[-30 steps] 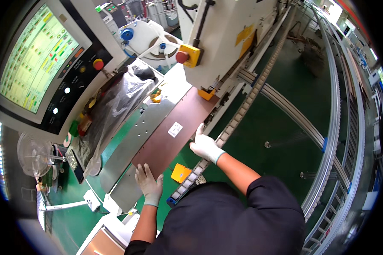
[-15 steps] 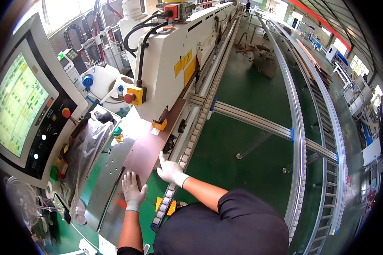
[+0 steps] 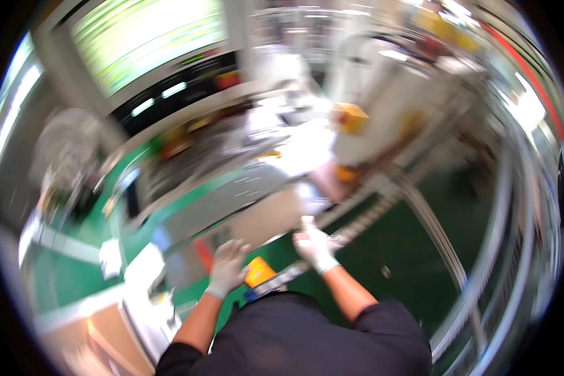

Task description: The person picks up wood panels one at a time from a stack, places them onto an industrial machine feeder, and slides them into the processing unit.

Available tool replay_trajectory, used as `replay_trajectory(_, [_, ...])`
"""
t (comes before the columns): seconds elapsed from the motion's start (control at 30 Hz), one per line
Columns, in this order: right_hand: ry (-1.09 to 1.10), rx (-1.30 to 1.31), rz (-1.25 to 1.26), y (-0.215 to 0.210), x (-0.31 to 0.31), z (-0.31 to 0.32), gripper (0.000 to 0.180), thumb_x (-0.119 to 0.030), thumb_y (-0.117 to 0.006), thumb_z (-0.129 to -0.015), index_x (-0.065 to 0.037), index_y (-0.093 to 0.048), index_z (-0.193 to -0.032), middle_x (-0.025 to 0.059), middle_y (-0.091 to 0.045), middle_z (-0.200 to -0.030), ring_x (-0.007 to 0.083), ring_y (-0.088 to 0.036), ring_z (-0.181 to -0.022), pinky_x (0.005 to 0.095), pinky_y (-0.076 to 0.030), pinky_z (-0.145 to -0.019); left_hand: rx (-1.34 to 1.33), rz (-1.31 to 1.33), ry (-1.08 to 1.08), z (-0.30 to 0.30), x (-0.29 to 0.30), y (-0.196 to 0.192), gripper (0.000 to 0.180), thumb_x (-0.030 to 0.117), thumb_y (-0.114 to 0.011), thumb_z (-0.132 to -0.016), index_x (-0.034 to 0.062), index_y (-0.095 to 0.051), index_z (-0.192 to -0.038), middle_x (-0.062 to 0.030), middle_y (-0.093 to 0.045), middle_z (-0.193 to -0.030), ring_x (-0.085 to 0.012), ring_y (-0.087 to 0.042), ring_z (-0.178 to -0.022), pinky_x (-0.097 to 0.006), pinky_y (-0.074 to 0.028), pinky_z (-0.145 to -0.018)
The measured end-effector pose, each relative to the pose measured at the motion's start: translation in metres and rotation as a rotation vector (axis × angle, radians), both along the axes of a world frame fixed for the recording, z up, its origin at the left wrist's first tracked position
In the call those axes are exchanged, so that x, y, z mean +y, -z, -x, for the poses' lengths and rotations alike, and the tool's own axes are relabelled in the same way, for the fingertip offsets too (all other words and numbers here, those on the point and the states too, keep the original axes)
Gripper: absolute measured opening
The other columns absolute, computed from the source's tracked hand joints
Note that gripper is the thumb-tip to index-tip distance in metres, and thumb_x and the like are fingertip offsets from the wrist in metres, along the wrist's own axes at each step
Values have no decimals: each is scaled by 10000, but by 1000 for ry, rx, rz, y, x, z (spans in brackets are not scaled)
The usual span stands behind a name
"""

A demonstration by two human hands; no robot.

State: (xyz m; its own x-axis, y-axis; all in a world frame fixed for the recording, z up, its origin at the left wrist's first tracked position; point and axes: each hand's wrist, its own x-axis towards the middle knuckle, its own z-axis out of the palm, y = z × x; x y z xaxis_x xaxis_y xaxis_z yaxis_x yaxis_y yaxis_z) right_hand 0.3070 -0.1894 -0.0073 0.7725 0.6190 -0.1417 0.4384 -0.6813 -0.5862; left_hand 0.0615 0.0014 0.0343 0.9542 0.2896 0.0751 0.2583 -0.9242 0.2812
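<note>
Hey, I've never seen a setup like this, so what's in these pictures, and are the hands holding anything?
There's no robot: a person works with two gloved hands, filmed from above by a wide fisheye camera on their head, so straight edges bend. The left hand is open at the near edge of a long flat surface; the right hand is farther along. Beyond, a pinkish panel lies beside a pale machine. A lit screen stands upper left. Blur hides any contact; nothing looks clearly held.

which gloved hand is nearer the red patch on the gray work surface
The left hand: in this blurred view it appears just right of the red patch, while the right hand is farther off, past the yellow block.
</note>
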Motion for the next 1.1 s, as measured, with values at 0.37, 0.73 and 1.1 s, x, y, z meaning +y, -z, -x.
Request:
replay_trajectory(0.37, [-427, -157, -135, 25, 37, 110, 746, -121, -582, -976, -62, -185, -1605, 249, -602, -1353, 332, -681, -1034, 412, -527, -860, -73, 253, -1062, 299, 12, 17, 593, 336, -625, -901, 35, -505, -1398, -165, -476, -1489, -346, -405, -1416, -449, -307, -1188])
replay_trajectory(0.73, [-428, -77, 43, 14, 74, 144, 800, -231, -536, -1008, 108, -64, -1558, 370, -238, -1572, 426, -381, -1429, 366, -322, -1170, 227, 289, -2205, 612, -52, 59, 800, 518, -566, -923, 74, -338, -1548, -175, -277, -1630, -383, -243, -1501, -475, -257, -1211])
replay_trajectory(1.1, [-280, -93, 188, 19, 94, 160, 832, -148, -513, -991, 63, 43, -1572, 310, -586, -1205, 317, -667, -834, 390, -552, -724, 275, 385, -2182, 626, -61, 84, 1050, 682, -525, -896, 43, -91, -1607, -255, -49, -1660, -467, 12, -1528, -584, -96, -1220])
